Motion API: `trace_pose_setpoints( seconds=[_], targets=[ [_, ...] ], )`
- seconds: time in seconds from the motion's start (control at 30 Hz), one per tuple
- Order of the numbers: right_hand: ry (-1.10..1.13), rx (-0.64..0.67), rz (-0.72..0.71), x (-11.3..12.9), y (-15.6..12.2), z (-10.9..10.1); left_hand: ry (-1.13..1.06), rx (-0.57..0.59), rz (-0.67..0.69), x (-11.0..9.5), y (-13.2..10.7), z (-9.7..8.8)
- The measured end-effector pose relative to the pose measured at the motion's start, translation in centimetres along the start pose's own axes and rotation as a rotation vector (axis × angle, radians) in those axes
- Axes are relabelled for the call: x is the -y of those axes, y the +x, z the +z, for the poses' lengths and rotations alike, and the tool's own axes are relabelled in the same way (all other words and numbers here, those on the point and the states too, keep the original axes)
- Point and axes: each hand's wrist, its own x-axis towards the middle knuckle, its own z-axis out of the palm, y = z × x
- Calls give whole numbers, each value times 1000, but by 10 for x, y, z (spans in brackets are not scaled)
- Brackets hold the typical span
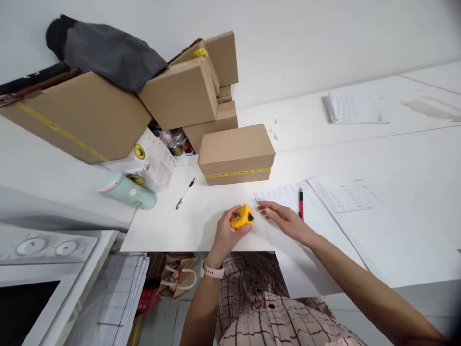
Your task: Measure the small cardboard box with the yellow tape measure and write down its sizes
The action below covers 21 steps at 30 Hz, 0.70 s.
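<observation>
My left hand is wrapped round a yellow tape measure with a black part on its right side, just above the white table. To its right, my right hand holds nothing; its fingers reach leftward over the edge of a printed sheet of paper, apart from the tape measure. A red and black pen lies on that sheet beside my right hand. Behind both hands sits a closed cardboard box with yellow tape along its front side.
A black and clear pen lies left of the box. Farther left are a mint bottle and a white carton. Large cardboard boxes are stacked behind, with a dark grey cloth on top. Papers lie at the right.
</observation>
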Motion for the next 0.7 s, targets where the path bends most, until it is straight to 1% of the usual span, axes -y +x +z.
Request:
trace_pose_setpoints(
  seconds=[0.07,0.13,0.23,0.3,0.33,0.37,0.4,0.47,0.53,0.57,0.63,0.7],
  targets=[
    [260,78,110,15,4,11,-165,148,8,-17,-2,5],
    [383,77,166,28,8,13,-227,201,4,-29,0,4],
    [401,39,161,44,15,3,-262,219,-17,-42,10,-7],
    [365,-9,127,52,26,-12,-288,213,-29,-49,25,-22],
    [348,-56,105,56,34,-24,-296,187,-31,-54,34,-32],
    [336,-116,80,59,45,-37,-299,138,-27,-59,46,-44],
    [339,-193,54,62,57,-52,-297,63,-13,-64,59,-57],
    [416,-327,-25,67,88,-83,-305,-133,42,-72,91,-87],
    [511,-398,-62,67,121,-110,-333,-268,75,-76,124,-117],
    [550,-422,-46,66,137,-120,-353,-320,65,-76,141,-131],
    [589,-457,12,61,165,-129,-399,-379,23,-73,169,-152],
    [576,-486,71,54,184,-126,-462,-398,-35,-66,190,-166]
  ],
)
